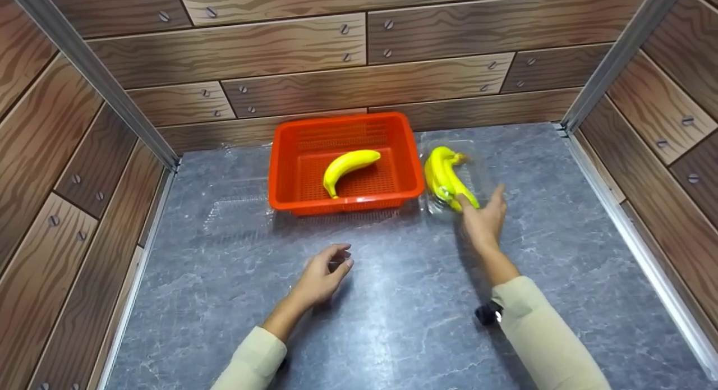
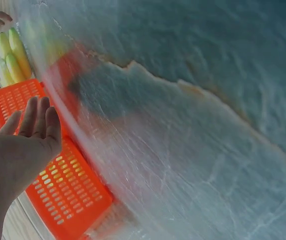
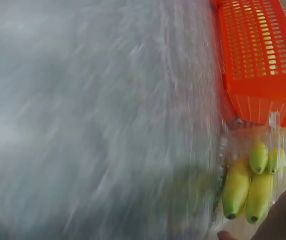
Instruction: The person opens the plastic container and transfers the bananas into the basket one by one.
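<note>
An orange plastic basket (image 1: 291, 154) stands at the back of the grey table with one yellow banana (image 1: 349, 165) lying in it. To its right a clear plastic tray (image 1: 477, 165) holds a bunch of bananas (image 1: 443, 174). My right hand (image 1: 483, 219) reaches to the near end of that bunch with straight fingers, touching or almost touching it. My left hand (image 1: 325, 272) hovers low over the table in front of the basket, fingers loosely curled and holding nothing. The right wrist view shows the bunch of bananas (image 3: 248, 182) beside the basket (image 3: 255, 60).
A second clear plastic tray (image 1: 235, 207) lies flat to the left of the basket. Wood-patterned walls (image 1: 348, 59) close the table on the left, back and right. The grey table surface (image 1: 392, 322) stretches toward me.
</note>
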Demonstrator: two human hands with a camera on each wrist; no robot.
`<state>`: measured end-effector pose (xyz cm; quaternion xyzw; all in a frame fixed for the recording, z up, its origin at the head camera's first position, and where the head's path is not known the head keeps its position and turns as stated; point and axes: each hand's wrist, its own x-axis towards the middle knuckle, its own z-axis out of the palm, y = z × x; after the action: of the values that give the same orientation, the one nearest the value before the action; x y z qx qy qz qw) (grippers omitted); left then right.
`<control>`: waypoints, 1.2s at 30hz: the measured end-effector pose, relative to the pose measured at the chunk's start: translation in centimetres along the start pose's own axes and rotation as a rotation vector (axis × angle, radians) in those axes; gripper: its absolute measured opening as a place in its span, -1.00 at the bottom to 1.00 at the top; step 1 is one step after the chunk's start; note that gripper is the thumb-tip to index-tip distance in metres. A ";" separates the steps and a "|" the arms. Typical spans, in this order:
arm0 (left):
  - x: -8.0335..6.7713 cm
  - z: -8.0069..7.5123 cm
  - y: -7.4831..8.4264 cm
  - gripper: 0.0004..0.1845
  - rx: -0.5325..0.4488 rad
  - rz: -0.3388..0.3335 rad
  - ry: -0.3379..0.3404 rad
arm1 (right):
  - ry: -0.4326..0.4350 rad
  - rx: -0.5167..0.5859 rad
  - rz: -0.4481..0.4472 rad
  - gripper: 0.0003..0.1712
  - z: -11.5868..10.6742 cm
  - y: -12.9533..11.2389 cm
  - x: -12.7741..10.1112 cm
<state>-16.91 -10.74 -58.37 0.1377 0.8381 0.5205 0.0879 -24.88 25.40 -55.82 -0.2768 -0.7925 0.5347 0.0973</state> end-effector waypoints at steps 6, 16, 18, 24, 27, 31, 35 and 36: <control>0.8 1.0 0.2 -0.52 -0.008 0.024 -0.039 | -0.024 0.024 0.044 0.21 -3.5 1.4 0.2; 4.3 4.6 2.7 -0.43 -0.074 0.023 -0.097 | -0.085 -0.074 0.021 -0.13 -7.9 2.8 1.6; 5.3 5.7 3.6 -0.39 -0.081 0.008 -0.101 | -0.120 -0.096 0.011 -0.18 -8.4 3.0 2.0; 9.9 9.6 6.5 -0.35 -0.079 -0.072 -0.037 | -0.174 -0.178 -0.084 -0.27 -9.3 3.4 3.4; 11.9 11.4 7.9 -0.31 -0.139 -0.153 -0.018 | -0.200 -0.187 -0.110 -0.28 -9.5 3.3 4.0; 13.9 12.7 9.4 -0.22 -0.158 -0.279 0.013 | -0.256 -0.206 -0.137 -0.28 -9.7 3.1 4.6; 15.4 13.5 10.1 -0.25 -0.190 -0.337 0.053 | -0.291 -0.229 -0.175 -0.29 -10.2 3.3 5.0; 15.7 13.7 10.2 -0.29 -0.202 -0.337 0.058 | -0.299 -0.234 -0.182 -0.29 -10.3 3.4 5.0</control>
<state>-26.34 10.21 -55.35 -0.0291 0.7950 0.5836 0.1628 -23.25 37.27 -55.38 -0.1309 -0.8765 0.4633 -0.0061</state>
